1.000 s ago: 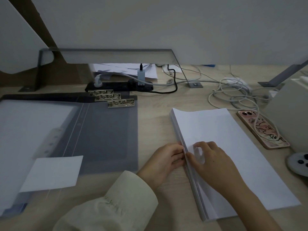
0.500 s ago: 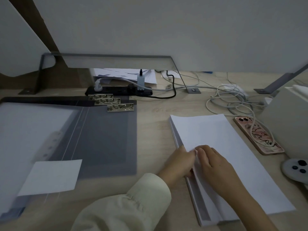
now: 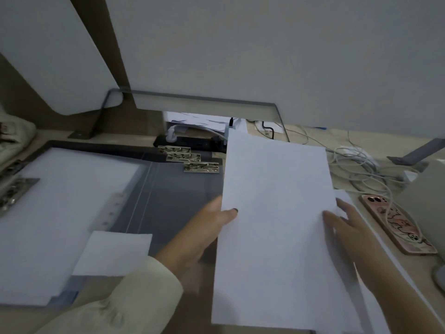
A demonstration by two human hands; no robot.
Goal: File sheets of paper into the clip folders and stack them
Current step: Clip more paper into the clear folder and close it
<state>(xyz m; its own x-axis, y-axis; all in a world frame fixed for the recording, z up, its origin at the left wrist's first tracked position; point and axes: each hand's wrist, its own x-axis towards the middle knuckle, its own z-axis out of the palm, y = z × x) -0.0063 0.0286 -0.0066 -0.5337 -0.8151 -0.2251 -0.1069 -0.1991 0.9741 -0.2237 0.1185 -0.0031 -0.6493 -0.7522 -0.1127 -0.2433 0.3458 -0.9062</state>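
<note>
A white sheet of paper (image 3: 277, 225) is lifted above the desk, tilted toward me. My left hand (image 3: 204, 227) pinches its left edge, thumb on top. My right hand (image 3: 346, 225) rests at the sheet's right edge, fingers spread flat; whether it grips the sheet I cannot tell. The paper stack (image 3: 390, 266) lies mostly hidden under the lifted sheet, only its right edge showing. To the left lies an open grey clip folder (image 3: 173, 203) with a translucent cover (image 3: 60, 213) and a small white slip (image 3: 113, 254) on it. Three metal clips (image 3: 190, 159) sit at the folder's top edge.
A phone (image 3: 397, 225) in a pink case lies right of the stack, with tangled white cables (image 3: 358, 169) behind it. A black power strip (image 3: 192, 141) sits at the back under a metal stand (image 3: 192, 100). A beige box (image 3: 423, 189) is at far right.
Both hands were separating a sheet at the stack's left edge. Now the sheet is lifted off the stack, raised and shifted left toward the folder. The camera has moved closer.
</note>
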